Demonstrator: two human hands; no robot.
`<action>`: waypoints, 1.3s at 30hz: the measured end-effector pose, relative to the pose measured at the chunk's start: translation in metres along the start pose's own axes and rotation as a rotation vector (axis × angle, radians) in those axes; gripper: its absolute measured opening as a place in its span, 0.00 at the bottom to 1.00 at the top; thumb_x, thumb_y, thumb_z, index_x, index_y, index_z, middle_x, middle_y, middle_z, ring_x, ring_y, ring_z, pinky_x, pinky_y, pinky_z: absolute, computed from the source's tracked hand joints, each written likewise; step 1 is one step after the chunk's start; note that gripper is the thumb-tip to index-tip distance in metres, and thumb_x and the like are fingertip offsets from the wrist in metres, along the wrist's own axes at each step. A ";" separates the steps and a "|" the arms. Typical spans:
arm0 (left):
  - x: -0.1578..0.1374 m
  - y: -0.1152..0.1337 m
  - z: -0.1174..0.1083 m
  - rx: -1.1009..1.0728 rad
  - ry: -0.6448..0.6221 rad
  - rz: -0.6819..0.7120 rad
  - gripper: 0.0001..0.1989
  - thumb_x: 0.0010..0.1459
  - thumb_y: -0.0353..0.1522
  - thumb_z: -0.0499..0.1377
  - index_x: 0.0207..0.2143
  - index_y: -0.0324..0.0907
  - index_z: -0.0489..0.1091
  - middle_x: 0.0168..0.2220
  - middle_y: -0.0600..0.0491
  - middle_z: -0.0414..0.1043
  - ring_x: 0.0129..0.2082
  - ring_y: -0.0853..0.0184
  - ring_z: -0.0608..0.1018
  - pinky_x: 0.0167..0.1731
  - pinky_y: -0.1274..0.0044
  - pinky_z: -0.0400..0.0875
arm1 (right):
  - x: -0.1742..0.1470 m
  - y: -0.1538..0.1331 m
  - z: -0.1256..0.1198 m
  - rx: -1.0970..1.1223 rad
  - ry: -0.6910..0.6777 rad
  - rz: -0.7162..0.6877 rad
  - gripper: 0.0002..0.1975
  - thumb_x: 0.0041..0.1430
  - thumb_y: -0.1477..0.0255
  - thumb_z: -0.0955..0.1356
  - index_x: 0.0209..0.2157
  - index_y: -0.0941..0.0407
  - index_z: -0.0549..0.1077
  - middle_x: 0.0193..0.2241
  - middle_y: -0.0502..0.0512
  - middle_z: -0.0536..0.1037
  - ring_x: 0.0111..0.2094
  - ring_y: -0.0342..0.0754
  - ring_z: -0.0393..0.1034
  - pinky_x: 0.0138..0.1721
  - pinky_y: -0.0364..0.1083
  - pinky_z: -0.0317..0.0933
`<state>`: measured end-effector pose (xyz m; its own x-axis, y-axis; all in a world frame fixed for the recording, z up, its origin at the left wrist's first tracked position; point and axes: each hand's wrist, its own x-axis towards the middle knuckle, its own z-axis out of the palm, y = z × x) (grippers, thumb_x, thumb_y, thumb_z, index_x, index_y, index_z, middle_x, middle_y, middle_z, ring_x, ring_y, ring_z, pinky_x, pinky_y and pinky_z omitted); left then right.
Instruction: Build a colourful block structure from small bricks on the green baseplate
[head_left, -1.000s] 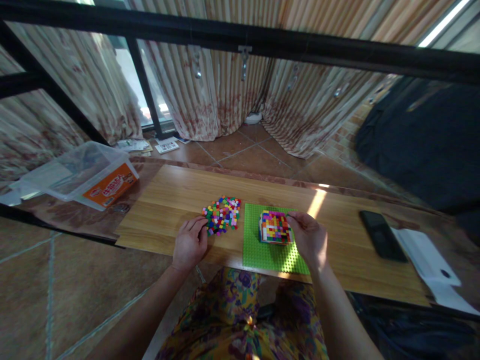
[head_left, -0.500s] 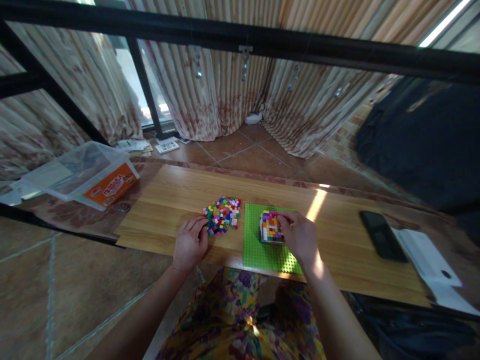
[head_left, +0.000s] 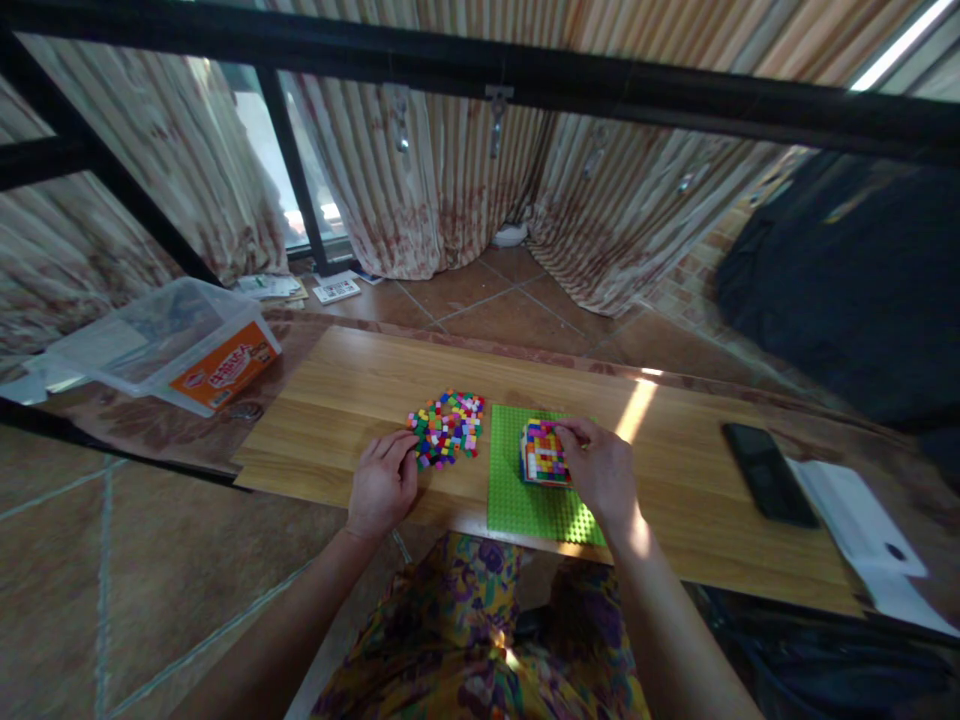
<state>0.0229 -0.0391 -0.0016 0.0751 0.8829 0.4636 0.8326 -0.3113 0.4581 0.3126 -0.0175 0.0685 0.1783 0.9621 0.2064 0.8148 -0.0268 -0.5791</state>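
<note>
Right hand (head_left: 604, 475) fingers pinch multicoloured brick block (head_left: 544, 452) on green studded baseplate (head_left: 525, 505). Left hand (head_left: 382, 482) fingers curled at loose coloured brick pile (head_left: 446, 428), grip unclear. Brick-adding step likely; next calls for stud alignment.

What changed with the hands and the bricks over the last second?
The right hand moved left across the brick block, from its right edge to over its top, fingers on it. The left hand stayed at the edge of the loose bricks; the green baseplate and phone did not move.

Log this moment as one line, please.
left hand: resting at loose brick pile | right hand: fingers on multicoloured brick block | block on green baseplate
</note>
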 end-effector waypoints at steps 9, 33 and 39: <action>0.001 0.002 -0.002 -0.006 -0.007 -0.013 0.12 0.62 0.31 0.51 0.44 0.43 0.72 0.45 0.48 0.75 0.45 0.60 0.76 0.48 0.66 0.70 | 0.003 0.003 0.004 0.068 0.019 0.081 0.14 0.57 0.66 0.62 0.33 0.54 0.79 0.30 0.54 0.82 0.31 0.49 0.74 0.34 0.46 0.63; 0.001 0.000 0.000 -0.001 0.010 0.009 0.12 0.62 0.31 0.51 0.43 0.41 0.72 0.45 0.47 0.76 0.45 0.60 0.76 0.49 0.68 0.70 | 0.007 0.004 0.009 0.094 0.043 0.194 0.12 0.54 0.67 0.65 0.35 0.55 0.79 0.30 0.55 0.82 0.32 0.50 0.76 0.35 0.46 0.64; 0.001 -0.001 0.001 0.008 0.008 0.014 0.12 0.61 0.30 0.51 0.43 0.41 0.72 0.45 0.47 0.76 0.45 0.60 0.76 0.48 0.67 0.70 | 0.005 0.007 0.012 0.206 0.050 0.210 0.11 0.53 0.66 0.66 0.34 0.55 0.79 0.30 0.55 0.82 0.32 0.50 0.76 0.35 0.47 0.65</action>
<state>0.0225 -0.0375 -0.0019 0.0822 0.8755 0.4761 0.8356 -0.3209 0.4458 0.3127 -0.0091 0.0555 0.3621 0.9267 0.1003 0.6286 -0.1634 -0.7604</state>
